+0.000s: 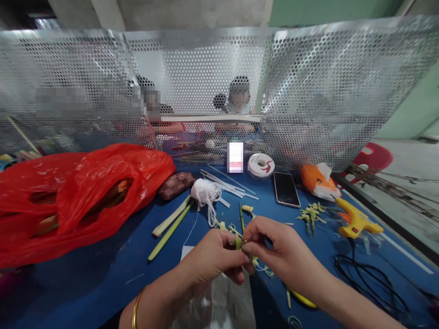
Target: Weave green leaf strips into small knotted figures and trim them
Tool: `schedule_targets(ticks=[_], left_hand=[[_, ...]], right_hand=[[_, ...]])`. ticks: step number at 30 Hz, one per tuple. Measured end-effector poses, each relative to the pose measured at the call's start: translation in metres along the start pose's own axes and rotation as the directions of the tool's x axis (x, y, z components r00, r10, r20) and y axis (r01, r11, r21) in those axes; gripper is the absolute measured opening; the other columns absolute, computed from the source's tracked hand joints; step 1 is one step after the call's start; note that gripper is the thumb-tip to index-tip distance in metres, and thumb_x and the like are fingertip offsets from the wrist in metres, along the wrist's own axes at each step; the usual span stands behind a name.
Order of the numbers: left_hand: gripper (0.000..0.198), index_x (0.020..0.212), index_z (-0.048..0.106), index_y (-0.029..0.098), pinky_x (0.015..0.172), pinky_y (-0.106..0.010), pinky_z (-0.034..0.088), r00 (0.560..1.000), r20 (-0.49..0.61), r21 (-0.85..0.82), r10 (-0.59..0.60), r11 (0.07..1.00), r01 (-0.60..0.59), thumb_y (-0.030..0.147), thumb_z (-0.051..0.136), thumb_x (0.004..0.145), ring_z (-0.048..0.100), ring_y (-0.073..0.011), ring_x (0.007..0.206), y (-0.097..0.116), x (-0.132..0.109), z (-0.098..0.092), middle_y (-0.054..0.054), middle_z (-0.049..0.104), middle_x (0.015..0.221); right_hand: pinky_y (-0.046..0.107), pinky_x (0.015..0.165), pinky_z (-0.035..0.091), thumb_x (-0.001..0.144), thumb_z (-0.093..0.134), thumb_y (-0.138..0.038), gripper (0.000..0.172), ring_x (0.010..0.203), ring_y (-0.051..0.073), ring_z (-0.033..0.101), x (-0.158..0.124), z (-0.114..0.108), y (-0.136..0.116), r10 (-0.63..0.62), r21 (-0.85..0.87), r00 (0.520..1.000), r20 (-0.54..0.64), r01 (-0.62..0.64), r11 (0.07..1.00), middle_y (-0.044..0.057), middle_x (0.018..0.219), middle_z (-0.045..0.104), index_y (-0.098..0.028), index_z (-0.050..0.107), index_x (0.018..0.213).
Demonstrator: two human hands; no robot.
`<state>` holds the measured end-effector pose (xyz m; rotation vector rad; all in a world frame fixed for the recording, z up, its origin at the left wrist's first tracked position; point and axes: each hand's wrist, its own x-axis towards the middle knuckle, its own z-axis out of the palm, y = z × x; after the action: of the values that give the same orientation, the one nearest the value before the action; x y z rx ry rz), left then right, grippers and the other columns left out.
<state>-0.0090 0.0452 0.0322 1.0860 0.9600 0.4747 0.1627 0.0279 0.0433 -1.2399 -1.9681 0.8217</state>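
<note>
My left hand [217, 256] pinches a small green strip of plant leaf or stalk [238, 243] between thumb and fingers. My right hand [274, 242] closes on the same piece from the other side, its fingertips meeting those of the left. The fingers hide most of the piece. Just beyond the hands lie pale green scraps [224, 226] and a thin green stem [241, 217]. A bundle of white string [206, 192] sits farther back, beside two long stalks [169, 233], one pale and one green. A yellow curved handle [303, 299] shows partly under my right forearm.
A red plastic bag [144, 164] fills the left, beside a checkered pouch [176, 185]. White sticks [229, 185], a ribbon spool [261, 165], a phone [286, 188] and a tissue pack [318, 180] lie behind. A yellow glue gun [358, 219] trails black cable. Perforated metal panels [206, 68] stand behind.
</note>
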Motion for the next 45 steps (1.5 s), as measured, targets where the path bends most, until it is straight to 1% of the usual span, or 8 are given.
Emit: schedule_targets(ticks=[3, 10, 13, 18, 23, 30, 37, 45], left_hand=[[0.011, 0.067, 0.071, 0.012, 0.052, -0.022, 0.047, 1.0, 0.003, 0.006, 0.007, 1.0, -0.007, 0.018, 0.064, 0.061, 0.055, -0.0081, 0.047, -0.002, 0.0, 0.002, -0.003, 0.069, 0.064], [0.015, 0.073, 0.073, 0.013, 0.052, -0.022, 0.047, 1.0, -0.012, -0.003, 0.015, 1.0, -0.015, 0.022, 0.066, 0.062, 0.056, -0.0081, 0.047, 0.003, -0.003, -0.001, -0.002, 0.07, 0.066], [0.016, 0.073, 0.073, 0.013, 0.052, -0.023, 0.048, 1.0, 0.006, -0.02, 0.005, 1.0, -0.005, 0.023, 0.068, 0.062, 0.056, -0.0083, 0.046, 0.002, -0.004, -0.002, -0.003, 0.071, 0.067], [0.016, 0.075, 0.072, 0.013, 0.052, -0.022, 0.046, 1.0, 0.016, -0.058, 0.027, 0.998, -0.026, 0.026, 0.069, 0.067, 0.056, -0.0077, 0.047, 0.003, -0.004, -0.004, -0.003, 0.07, 0.069], [0.02, 0.074, 0.072, 0.012, 0.051, -0.023, 0.048, 0.999, -0.03, -0.118, 0.014, 0.993, -0.017, 0.029, 0.073, 0.064, 0.055, -0.0082, 0.046, 0.005, -0.003, -0.005, -0.003, 0.07, 0.067], [0.02, 0.065, 0.069, 0.012, 0.05, -0.025, 0.052, 0.997, -0.062, -0.094, 0.055, 0.994, -0.061, 0.03, 0.075, 0.062, 0.054, -0.0085, 0.044, 0.002, -0.002, -0.003, -0.004, 0.069, 0.064], [0.018, 0.068, 0.068, 0.012, 0.049, -0.023, 0.05, 0.998, -0.046, -0.074, 0.053, 0.996, -0.056, 0.028, 0.073, 0.063, 0.055, -0.0084, 0.045, -0.001, 0.001, -0.004, -0.004, 0.07, 0.065], [0.024, 0.075, 0.07, 0.012, 0.051, -0.023, 0.049, 0.999, -0.037, -0.036, 0.025, 0.999, -0.027, 0.031, 0.076, 0.062, 0.056, -0.0082, 0.046, 0.003, -0.002, -0.002, -0.005, 0.071, 0.068]], right_hand=[[0.026, 0.059, 0.041, 0.083, 0.059, -0.012, 0.01, 0.064, 0.013, 0.053, -0.001, 0.004, -0.001, 0.016, 0.001, 0.999, -0.03, -0.016, 1.0, -0.002, 0.07, 0.058, -0.02, 0.056, 0.077], [0.026, 0.068, 0.045, 0.089, 0.053, -0.012, 0.012, 0.076, 0.014, 0.057, 0.003, -0.009, -0.001, -0.131, 0.095, 0.99, 0.044, 0.126, 0.987, 0.001, 0.081, 0.061, -0.019, 0.061, 0.084], [0.025, 0.063, 0.043, 0.085, 0.062, -0.014, 0.006, 0.07, 0.013, 0.055, 0.004, -0.01, 0.0, -0.126, 0.15, 0.992, -0.001, 0.124, 0.981, -0.001, 0.075, 0.059, -0.019, 0.063, 0.081], [0.026, 0.065, 0.043, 0.078, 0.069, -0.016, 0.009, 0.069, 0.013, 0.054, 0.005, -0.014, 0.005, -0.122, 0.242, 0.988, -0.092, 0.141, 0.96, -0.003, 0.075, 0.057, -0.02, 0.064, 0.084], [0.028, 0.064, 0.042, 0.079, 0.068, -0.024, 0.007, 0.068, 0.014, 0.053, 0.011, -0.019, 0.012, -0.021, 0.222, 0.994, -0.103, 0.044, 0.974, -0.001, 0.073, 0.058, -0.019, 0.065, 0.076], [0.027, 0.06, 0.04, 0.08, 0.062, -0.029, 0.016, 0.062, 0.013, 0.049, 0.012, -0.008, 0.012, 0.083, 0.269, 0.993, 0.08, -0.102, 0.958, -0.002, 0.064, 0.055, -0.018, 0.059, 0.069], [0.025, 0.058, 0.038, 0.08, 0.058, -0.019, 0.012, 0.061, 0.012, 0.049, 0.006, -0.003, 0.01, -0.021, 0.028, 1.0, -0.011, 0.022, 0.999, -0.002, 0.066, 0.053, -0.019, 0.054, 0.068], [0.024, 0.055, 0.033, 0.076, 0.052, -0.008, 0.013, 0.06, 0.012, 0.047, 0.003, 0.0, 0.008, -0.051, -0.186, 0.998, -0.031, 0.044, 0.982, -0.003, 0.067, 0.051, -0.021, 0.051, 0.07]])
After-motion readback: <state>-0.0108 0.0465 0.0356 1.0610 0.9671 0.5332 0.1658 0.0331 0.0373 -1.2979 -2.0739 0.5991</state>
